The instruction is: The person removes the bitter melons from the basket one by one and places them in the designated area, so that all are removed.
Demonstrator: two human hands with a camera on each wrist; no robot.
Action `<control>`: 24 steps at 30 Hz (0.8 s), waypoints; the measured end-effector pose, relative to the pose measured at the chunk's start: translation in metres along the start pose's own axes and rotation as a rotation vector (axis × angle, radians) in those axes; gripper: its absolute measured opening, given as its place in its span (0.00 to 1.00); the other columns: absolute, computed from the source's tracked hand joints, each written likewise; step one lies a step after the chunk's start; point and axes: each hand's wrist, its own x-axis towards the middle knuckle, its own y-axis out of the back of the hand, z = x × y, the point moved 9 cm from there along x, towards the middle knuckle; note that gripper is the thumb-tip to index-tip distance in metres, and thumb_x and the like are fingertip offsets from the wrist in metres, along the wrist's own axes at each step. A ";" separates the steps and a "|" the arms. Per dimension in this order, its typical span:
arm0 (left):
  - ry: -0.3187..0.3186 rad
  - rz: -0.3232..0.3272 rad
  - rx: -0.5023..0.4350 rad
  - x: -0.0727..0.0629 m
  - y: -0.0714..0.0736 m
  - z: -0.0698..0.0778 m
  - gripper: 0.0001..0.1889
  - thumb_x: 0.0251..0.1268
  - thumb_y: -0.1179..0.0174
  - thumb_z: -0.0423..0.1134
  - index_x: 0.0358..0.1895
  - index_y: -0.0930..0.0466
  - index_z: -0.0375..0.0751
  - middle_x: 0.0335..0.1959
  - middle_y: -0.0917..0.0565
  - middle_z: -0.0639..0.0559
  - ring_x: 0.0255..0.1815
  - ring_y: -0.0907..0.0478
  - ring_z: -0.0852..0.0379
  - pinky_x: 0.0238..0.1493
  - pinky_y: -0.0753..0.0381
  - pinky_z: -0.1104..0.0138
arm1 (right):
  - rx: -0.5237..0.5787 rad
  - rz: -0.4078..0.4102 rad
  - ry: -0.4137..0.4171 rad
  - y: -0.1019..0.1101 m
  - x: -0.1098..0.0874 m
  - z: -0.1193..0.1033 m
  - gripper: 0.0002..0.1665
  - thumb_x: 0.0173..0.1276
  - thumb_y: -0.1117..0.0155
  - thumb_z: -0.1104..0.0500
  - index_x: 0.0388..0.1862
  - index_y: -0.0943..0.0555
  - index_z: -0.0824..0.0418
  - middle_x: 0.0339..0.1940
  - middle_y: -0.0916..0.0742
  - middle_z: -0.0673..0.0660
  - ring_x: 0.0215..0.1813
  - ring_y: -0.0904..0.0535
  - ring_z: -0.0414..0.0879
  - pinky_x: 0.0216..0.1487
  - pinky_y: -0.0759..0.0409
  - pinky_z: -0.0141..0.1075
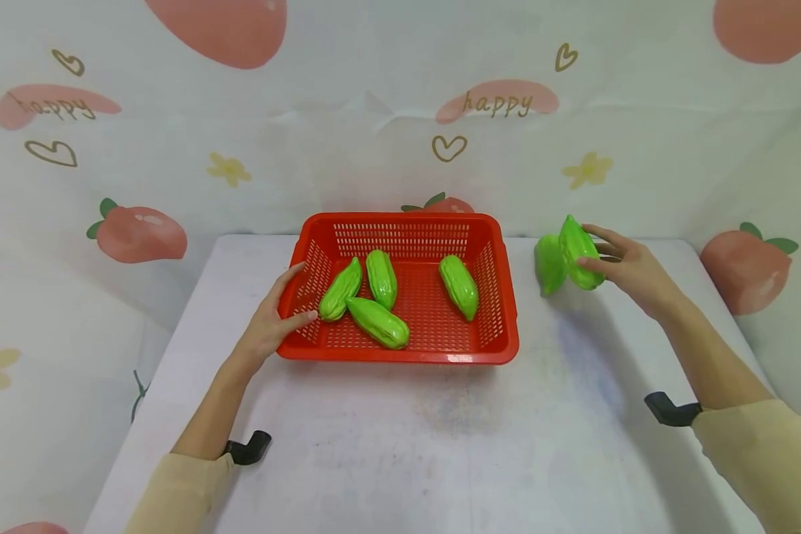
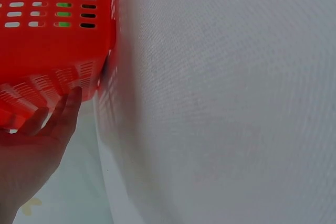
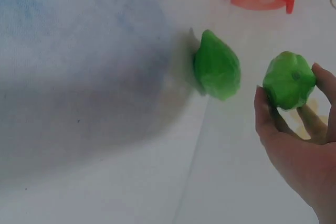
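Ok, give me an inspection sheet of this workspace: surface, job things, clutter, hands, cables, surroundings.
Surface: white table, with faint bluish and brownish stains.
Job things: red basket with four green gourds inside; another gourd on the table, right of the basket, near the back edge.
Clutter: nothing seen.
Hands: left hand touches the basket's left side; right hand holds a sixth gourd.
Cables: nothing seen.
Surroundings: white backdrop printed with fruit, flowers, hearts and the word "happy".
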 end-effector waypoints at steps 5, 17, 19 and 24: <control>0.003 -0.004 -0.015 0.000 -0.001 0.001 0.42 0.68 0.39 0.36 0.80 0.51 0.62 0.75 0.41 0.43 0.66 0.35 0.40 0.48 0.24 0.75 | -0.001 0.008 -0.008 0.003 0.005 0.009 0.45 0.72 0.38 0.44 0.82 0.47 0.48 0.74 0.34 0.70 0.72 0.36 0.60 0.55 0.29 0.28; -0.001 -0.003 -0.029 0.000 -0.001 0.002 0.42 0.68 0.39 0.37 0.79 0.51 0.63 0.75 0.41 0.44 0.65 0.34 0.40 0.48 0.23 0.75 | 0.012 0.030 -0.026 0.007 0.018 0.034 0.48 0.71 0.36 0.44 0.81 0.47 0.52 0.75 0.36 0.72 0.74 0.39 0.62 0.46 0.31 0.19; 0.000 -0.002 -0.026 0.001 -0.001 0.002 0.42 0.68 0.39 0.37 0.79 0.51 0.64 0.75 0.41 0.44 0.65 0.34 0.41 0.48 0.23 0.75 | 0.019 0.033 -0.026 0.006 0.019 0.036 0.48 0.70 0.36 0.45 0.81 0.47 0.54 0.75 0.38 0.73 0.75 0.41 0.65 0.57 0.29 0.26; -0.010 0.000 -0.034 0.001 -0.001 0.000 0.42 0.68 0.39 0.37 0.79 0.51 0.62 0.75 0.41 0.43 0.66 0.35 0.41 0.49 0.23 0.75 | 0.018 0.036 -0.033 0.003 0.024 0.043 0.48 0.71 0.36 0.45 0.81 0.48 0.55 0.75 0.39 0.75 0.75 0.43 0.68 0.69 0.40 0.63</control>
